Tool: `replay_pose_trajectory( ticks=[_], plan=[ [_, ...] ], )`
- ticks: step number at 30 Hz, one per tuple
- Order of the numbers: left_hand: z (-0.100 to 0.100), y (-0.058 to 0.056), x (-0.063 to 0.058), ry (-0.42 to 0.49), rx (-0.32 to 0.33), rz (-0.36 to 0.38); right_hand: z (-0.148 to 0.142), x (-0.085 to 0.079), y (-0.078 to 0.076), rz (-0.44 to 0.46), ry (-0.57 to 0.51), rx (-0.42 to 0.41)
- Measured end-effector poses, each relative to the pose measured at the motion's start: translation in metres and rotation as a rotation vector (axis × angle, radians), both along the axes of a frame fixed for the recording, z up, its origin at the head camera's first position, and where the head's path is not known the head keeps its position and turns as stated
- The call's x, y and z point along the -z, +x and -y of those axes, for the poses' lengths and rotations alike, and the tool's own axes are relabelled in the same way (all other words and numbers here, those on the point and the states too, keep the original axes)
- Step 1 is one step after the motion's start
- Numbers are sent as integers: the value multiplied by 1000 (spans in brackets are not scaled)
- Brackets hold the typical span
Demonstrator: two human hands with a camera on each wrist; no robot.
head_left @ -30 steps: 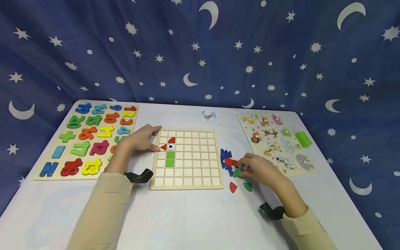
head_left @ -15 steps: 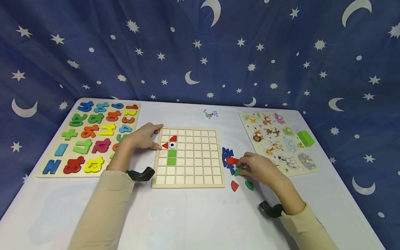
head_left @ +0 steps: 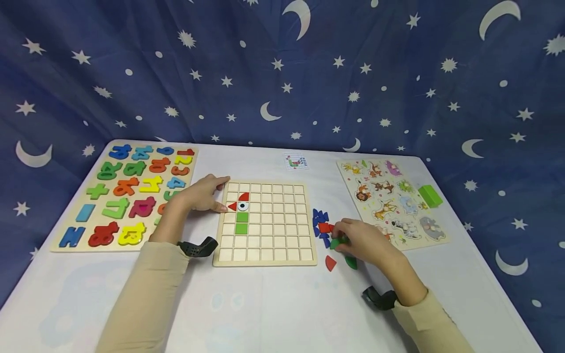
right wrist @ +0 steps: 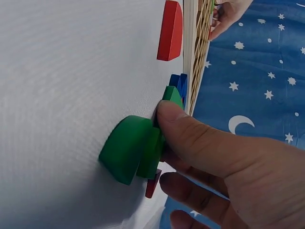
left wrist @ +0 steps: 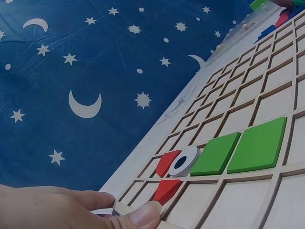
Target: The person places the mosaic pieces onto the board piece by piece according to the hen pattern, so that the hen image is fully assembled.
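A square wooden grid board lies mid-table. On its left side are a red quarter-circle piece, a red triangle, a white eye tile and two green squares. My left hand grips the board's far left corner, thumb over the rim. Right of the board, my right hand pinches at a green quarter-circle piece, fingertips low at the table. Its fingers partly cover the red pieces behind. Another green quarter-circle piece lies close under the thumb.
Blue pieces cluster by the board's right edge, and a red quarter-circle piece lies nearer. A number puzzle is at left; an animal puzzle and green block at right. A small picture card lies behind the board.
My right hand has shifted slightly left and nearer, its fingers drawing in around the green quarter-circle piece. The left hand stays at the board's corner.
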State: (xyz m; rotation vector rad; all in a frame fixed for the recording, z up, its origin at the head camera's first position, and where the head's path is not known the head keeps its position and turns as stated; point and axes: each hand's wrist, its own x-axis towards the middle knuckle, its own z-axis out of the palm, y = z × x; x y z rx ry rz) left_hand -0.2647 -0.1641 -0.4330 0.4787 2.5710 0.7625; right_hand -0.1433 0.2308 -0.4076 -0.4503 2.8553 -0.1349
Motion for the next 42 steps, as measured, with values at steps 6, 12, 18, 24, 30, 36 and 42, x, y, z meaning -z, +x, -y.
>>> replay_pose_trajectory(
  ticks=[6, 12, 18, 24, 30, 36, 42],
  plan=[
    [1, -1, 2, -4, -5, 4, 1, 0, -2, -15, -31, -34],
    [1, -1, 1, -8, -1, 9, 3, -3, -5, 16, -105, -29],
    [0, -1, 0, -5, -11, 23, 14, -8, -7, -15, -249, -128],
    [1, -2, 1, -2, -14, 29, 49, -6, -8, -32, -354, -167],
    [2, -2, 0, -10, -13, 21, 92, -7, -9, -3, -504, -127],
    [2, -3, -1, -12, -1, 17, 128, -5, -11, 83, -588, -120],
    [1, -3, 0, -13, 3, 14, 150, 3, -14, 85, -624, -138]
  ],
)
